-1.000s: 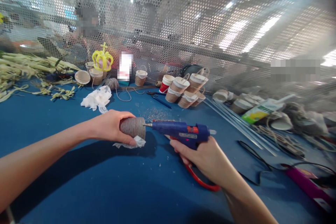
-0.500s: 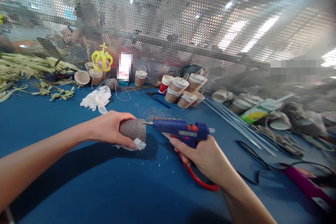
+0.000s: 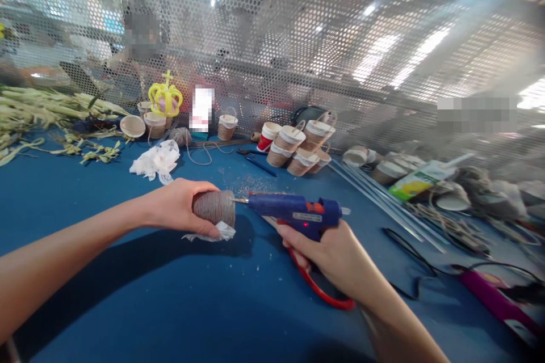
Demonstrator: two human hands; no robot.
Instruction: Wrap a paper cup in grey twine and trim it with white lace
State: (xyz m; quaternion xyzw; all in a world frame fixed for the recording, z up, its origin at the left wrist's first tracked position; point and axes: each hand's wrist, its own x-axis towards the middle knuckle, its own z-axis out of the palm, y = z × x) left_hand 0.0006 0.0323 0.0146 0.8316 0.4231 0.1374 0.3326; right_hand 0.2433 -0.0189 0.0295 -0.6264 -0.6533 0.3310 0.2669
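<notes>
My left hand (image 3: 181,208) is wrapped round a small cup wound with grey-brown twine (image 3: 215,206), which lies on its side just above the table. A piece of white tissue (image 3: 224,231) hangs at its lower edge, under my thumb. In my right hand (image 3: 326,249) is a blue hot glue gun (image 3: 293,211) with a small red light lit and a clear glue stick at its back. Its metal nozzle points left and meets the cup's rim, or comes very close to it. Beneath the gun lie red-handled scissors (image 3: 321,289), partly hidden by my right hand.
Several twine-handled cups (image 3: 292,139) stand at the back by a perforated metal screen (image 3: 255,22). Pliers (image 3: 258,161), crumpled tissue (image 3: 156,159) and a yellow crown (image 3: 166,96) lie farther left. Clear glue sticks (image 3: 383,204), a black cable (image 3: 409,255) and a purple power strip (image 3: 496,303) are right.
The cup and my left hand have shifted very slightly left. The glue gun has moved a touch to the right, its nozzle still at the cup's rim.
</notes>
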